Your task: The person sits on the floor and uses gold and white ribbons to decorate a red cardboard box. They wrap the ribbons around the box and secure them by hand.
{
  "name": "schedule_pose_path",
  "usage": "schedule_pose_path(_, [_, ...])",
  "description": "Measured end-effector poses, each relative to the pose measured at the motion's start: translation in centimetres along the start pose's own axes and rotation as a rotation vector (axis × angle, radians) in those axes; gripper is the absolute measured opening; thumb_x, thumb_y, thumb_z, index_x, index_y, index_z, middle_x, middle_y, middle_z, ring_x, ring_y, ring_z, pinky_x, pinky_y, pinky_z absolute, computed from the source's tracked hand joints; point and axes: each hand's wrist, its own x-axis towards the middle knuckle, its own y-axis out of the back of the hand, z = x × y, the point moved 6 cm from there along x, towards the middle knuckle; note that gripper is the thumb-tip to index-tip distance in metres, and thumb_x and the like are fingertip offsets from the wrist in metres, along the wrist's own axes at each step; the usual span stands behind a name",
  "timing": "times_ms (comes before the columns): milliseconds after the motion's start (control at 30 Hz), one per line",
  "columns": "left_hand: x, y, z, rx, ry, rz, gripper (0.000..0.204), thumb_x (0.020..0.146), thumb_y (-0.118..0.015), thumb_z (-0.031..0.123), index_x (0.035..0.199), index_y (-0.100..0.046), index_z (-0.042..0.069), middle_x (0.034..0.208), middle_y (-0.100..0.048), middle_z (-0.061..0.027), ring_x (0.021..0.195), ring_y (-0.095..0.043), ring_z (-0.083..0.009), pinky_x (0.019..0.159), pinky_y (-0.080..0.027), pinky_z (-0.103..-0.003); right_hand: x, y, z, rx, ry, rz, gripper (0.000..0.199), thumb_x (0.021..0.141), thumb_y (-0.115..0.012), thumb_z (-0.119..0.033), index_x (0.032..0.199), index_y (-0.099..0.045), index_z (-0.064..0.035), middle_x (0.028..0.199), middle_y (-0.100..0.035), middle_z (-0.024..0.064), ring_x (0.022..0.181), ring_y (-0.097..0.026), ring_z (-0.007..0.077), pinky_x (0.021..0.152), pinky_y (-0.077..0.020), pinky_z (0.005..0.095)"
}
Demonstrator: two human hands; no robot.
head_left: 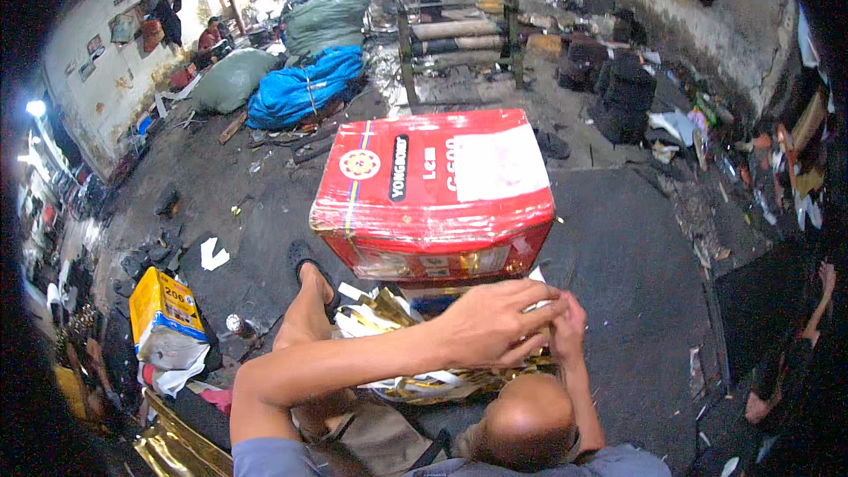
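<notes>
Lying at the lower left, a crumpled gold foil sheet [185, 442] shines below a yellow-and-blue carton [165, 305], which sits on the dark, littered floor [256, 199]. A folded white scrap [213, 254] lies a little to the right of that carton. Farther back, a plump grey-green sack [231, 81] rests next to a tied blue tarpaulin bundle [306, 87]. Toward the middle, the person's left foot wears a black sandal [300, 256].

Just right of that foot begins a loose heap of gold and white strips [384, 311], which spreads beneath the hands and in front of a big red carton [428, 212]. This carton bears a flower-like emblem and a white label, and glossy tape covers its near edge.

Above the heap, the left hand [503, 322] reaches across with its fingers bent and partly closed; a small pale sliver [534, 306] shows at its fingertips. The right hand [570, 327] is just beside it, curled and partly hidden by the left, so whether it grips anything cannot be told.

Farther right and back, dark stacked bundles [623, 97] stand on the floor; another person's bare foot [758, 408] shows near the right rim.
</notes>
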Motion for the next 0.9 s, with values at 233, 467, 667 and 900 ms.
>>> schedule_pose_path(233, [-1.5,0.1,-2.6,0.000,0.537,-0.078,0.043,0.093,-0.065,0.054,0.100,-0.067,0.011,0.075,-0.071,-0.0190,0.072,-0.071,-0.0421,0.066,-0.055,-0.054,-1.1,-9.1,-15.7,-0.548,-0.002,-0.452,0.014,0.094,-0.075,-0.013,0.098,-0.071,-0.0004,0.071,-0.065,-0.0024,0.060,-0.055,0.0029,0.052,-0.0411,0.0213])
schedule_pose_path(467, [-8.2,19.1,-13.0,-0.178,0.738,0.194,0.015,0.090,-0.074,0.017,0.088,-0.077,0.002,0.082,-0.074,-0.0044,0.079,-0.067,-0.0100,0.077,-0.054,-0.030,9.9,-10.3,-20.4,-0.628,-0.161,-0.661,0.023,0.097,-0.073,-0.026,0.103,-0.074,-0.0047,0.081,-0.069,-0.0011,0.065,-0.059,0.0058,0.056,-0.0444,0.0234])
schedule_pose_path(667, [-12.8,24.5,-18.5,0.089,0.863,0.251,0.029,0.092,-0.064,0.023,0.081,-0.069,-0.003,0.071,-0.067,-0.0092,0.068,-0.060,-0.0135,0.065,-0.049,-0.035,17.6,-15.8,-21.6,-0.967,0.145,-0.603,0.027,0.090,-0.072,-0.022,0.094,-0.074,0.0041,0.084,-0.075,0.0100,0.076,-0.071,0.0165,0.072,-0.0556,0.0338])
schedule_pose_path(900, [-16.9,26.6,-21.2,0.809,1.113,0.240,0.027,0.087,-0.067,0.019,0.108,-0.070,0.001,0.105,-0.068,-0.0229,0.107,-0.066,-0.0377,0.089,-0.049,-0.048,20.0,-16.2,-20.0,-1.050,0.128,-0.549,0.029,0.084,-0.079,-0.030,0.095,-0.077,-0.0031,0.084,-0.077,0.0112,0.078,-0.075,0.0220,0.074,-0.0571,0.0364])
